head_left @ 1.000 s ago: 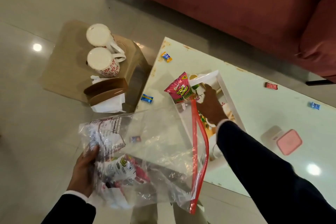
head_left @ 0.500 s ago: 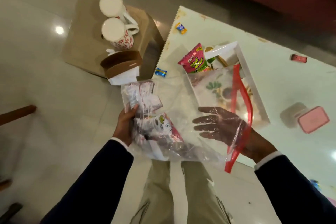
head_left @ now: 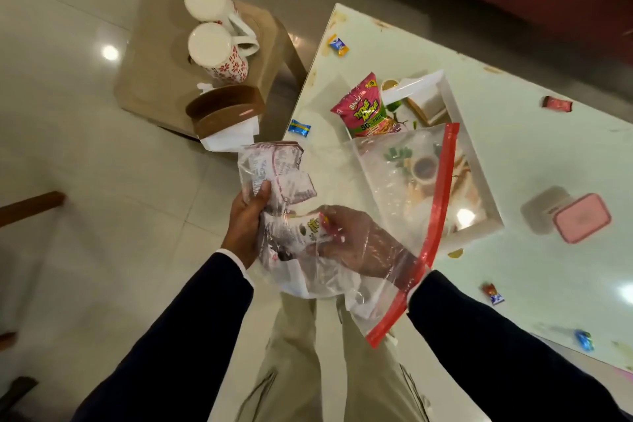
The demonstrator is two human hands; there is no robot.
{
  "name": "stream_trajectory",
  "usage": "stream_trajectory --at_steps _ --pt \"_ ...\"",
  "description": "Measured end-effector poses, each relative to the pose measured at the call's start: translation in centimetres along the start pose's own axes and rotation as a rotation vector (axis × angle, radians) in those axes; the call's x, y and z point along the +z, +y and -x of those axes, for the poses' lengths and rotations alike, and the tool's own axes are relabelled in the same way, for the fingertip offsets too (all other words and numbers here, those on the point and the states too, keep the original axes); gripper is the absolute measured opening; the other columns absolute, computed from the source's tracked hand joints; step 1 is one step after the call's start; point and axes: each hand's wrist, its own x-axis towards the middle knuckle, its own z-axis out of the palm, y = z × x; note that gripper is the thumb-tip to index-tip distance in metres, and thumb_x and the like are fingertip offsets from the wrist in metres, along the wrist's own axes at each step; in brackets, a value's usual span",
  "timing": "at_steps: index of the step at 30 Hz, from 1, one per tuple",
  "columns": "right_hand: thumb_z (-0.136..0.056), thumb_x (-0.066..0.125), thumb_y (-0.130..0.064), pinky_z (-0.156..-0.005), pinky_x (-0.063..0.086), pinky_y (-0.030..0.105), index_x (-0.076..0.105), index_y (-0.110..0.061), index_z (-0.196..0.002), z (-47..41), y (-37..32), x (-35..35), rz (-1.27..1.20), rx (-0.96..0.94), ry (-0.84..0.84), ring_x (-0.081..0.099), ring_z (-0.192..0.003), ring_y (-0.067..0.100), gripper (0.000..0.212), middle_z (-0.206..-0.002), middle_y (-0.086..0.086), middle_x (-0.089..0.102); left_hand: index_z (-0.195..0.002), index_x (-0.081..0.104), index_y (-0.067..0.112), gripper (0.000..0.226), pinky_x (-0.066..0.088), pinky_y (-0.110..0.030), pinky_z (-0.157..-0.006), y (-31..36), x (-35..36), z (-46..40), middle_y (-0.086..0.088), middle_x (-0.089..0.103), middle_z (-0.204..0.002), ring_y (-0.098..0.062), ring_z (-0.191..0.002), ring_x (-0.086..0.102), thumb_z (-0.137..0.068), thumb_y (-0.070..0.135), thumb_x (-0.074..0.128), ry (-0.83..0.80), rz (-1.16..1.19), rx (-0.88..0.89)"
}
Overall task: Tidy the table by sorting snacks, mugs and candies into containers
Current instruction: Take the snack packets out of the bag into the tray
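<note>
Mugs (head_left: 213,34): two white mugs with red flower print stand on a small beige stool (head_left: 154,79) at the far left, touching each other, handles toward the table.
Napkin holder (head_left: 224,115): brown, on the near edge of the same stool, with white napkins under it.
Left hand (head_left: 245,226): it comes up from a dark sleeve and grips the closed end of the bag from outside, thumb up, fingers curled round the plastic and the packets in it.
Zip bag (head_left: 387,181): clear plastic with a red strip (head_left: 436,216) at its mouth, held in the air between the person and the table edge. Its long axis goes from the left hand toward the right; the mouth faces right and a little away, over the tray.
Packets in the bag (head_left: 277,168): several snack packets lie bunched at the left, closed end.
Right hand (head_left: 356,240): it is inside the bag, seen through the plastic, the wrist at the red strip. The fingers pinch a snack packet (head_left: 305,229) near the left hand.
Pink snack packet (head_left: 368,108): it leans on the far left corner of the white tray (head_left: 486,181), just beyond the bag.
Table (head_left: 531,134): white; wrapped candies lie scattered, one blue (head_left: 299,128) near the left edge, one red (head_left: 557,103) far right.
Pink-lidded box (head_left: 579,217): on the table, right of the tray, apart from it.
</note>
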Motion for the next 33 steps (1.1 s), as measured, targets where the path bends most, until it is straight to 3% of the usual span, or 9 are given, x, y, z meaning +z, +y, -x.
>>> stream_trajectory --at_steps 4,6,10,14,17,20,25,29,33 --pt "-0.083 0.074 0.004 -0.080 0.056 0.045 0.063 0.000 -0.098 1.8 0.8 -2.3 -0.361 -0.007 0.103 0.067 -0.082 0.029 0.019 -0.088 0.011 0.071 -0.122 0.068 0.019 0.028 0.063 -0.047 -0.071 -0.6 -1.1 -0.2 -0.013 0.077 -0.110 -0.032 -0.093 0.075 -0.097 0.032 0.063 0.020 0.030 -0.015" --pt "-0.081 0.074 0.008 -0.073 0.057 0.030 0.060 -0.008 -0.093 3.6 3.0 -3.6 -0.561 0.026 0.148 0.071 -0.075 0.005 0.025 -0.081 -0.006 0.072 -0.107 0.073 0.027 0.021 0.061 -0.042 -0.056 -0.7 -1.6 -0.2 -0.006 0.077 -0.091 -0.025 -0.073 0.072 -0.092 0.040 0.067 0.066 0.014 -0.022" --pt "-0.056 0.092 -0.047 -0.084 0.059 0.030 0.069 -0.029 -0.110 7.2 4.7 -7.5 -0.771 0.090 0.328 0.074 -0.088 0.002 0.062 -0.092 -0.011 0.078 -0.130 0.062 0.010 0.045 0.059 -0.045 -0.077 -0.9 -3.0 -0.4 -0.020 0.069 -0.116 -0.035 -0.097 0.065 -0.096 0.041 0.062 0.101 0.051 -0.013" --pt "-0.091 0.067 -0.018 -0.077 0.059 0.022 0.068 -0.009 -0.121 8.3 5.8 -12.9 -0.846 0.076 0.450 0.072 -0.103 0.006 0.031 -0.112 -0.008 0.076 -0.143 0.055 0.011 0.054 0.050 -0.060 -0.101 -0.5 -4.9 -0.2 -0.022 0.061 -0.139 -0.041 -0.121 0.062 -0.100 0.044 0.054 0.103 0.161 -0.029" --pt "-0.094 0.062 -0.021 -0.084 0.061 0.039 0.064 -0.006 -0.127 7.8 8.5 -16.6 -1.013 0.179 0.518 0.066 -0.119 0.029 0.036 -0.130 0.014 0.068 -0.146 0.053 0.017 0.054 0.056 -0.056 -0.095 -0.1 -6.6 -0.1 -0.016 0.061 -0.141 -0.036 -0.123 0.063 -0.102 0.047 0.050 0.091 0.189 -0.028" --pt "-0.095 0.062 -0.019 -0.079 0.062 0.039 0.065 -0.010 -0.123 4.6 9.7 -18.8 -0.958 0.297 0.567 0.069 -0.110 0.030 0.030 -0.127 0.015 0.067 -0.143 0.056 0.017 0.054 0.062 -0.050 -0.081 0.2 -7.4 0.2 -0.013 0.068 -0.133 -0.032 -0.115 0.069 -0.100 0.049 0.053 0.076 0.185 -0.003" --pt "-0.092 0.068 -0.031 -0.065 0.063 0.038 0.066 -0.015 -0.109 -2.8 8.8 -20.7 -0.734 0.415 0.545 0.074 -0.084 0.029 0.023 -0.112 0.015 0.070 -0.141 0.057 0.012 0.056 0.057 -0.051 -0.094 -0.5 -7.4 0.4 -0.016 0.067 -0.132 -0.032 -0.114 0.069 -0.099 0.048 0.054 0.100 0.129 0.019" --pt "-0.085 0.070 -0.046 -0.060 0.061 0.038 0.066 -0.015 -0.111 -7.3 7.5 -22.5 -0.588 0.496 0.538 0.073 -0.085 0.031 0.041 -0.102 0.011 0.073 -0.133 0.060 0.006 0.048 0.063 -0.033 -0.068 -0.9 -7.0 0.5 -0.003 0.079 -0.098 -0.017 -0.080 0.076 -0.102 0.042 0.052 0.090 0.087 0.068" --pt "-0.081 0.074 -0.050 -0.051 0.059 0.035 0.065 -0.017 -0.103 -10.0 6.4 -23.3 -0.466 0.532 0.512 0.070 -0.080 0.030 0.040 -0.097 0.011 0.069 -0.135 0.062 0.006 0.051 0.058 -0.047 -0.092 -1.0 -7.0 0.8 -0.015 0.072 -0.124 -0.031 -0.110 0.071 -0.102 0.043 0.053 0.104 0.084 0.077"
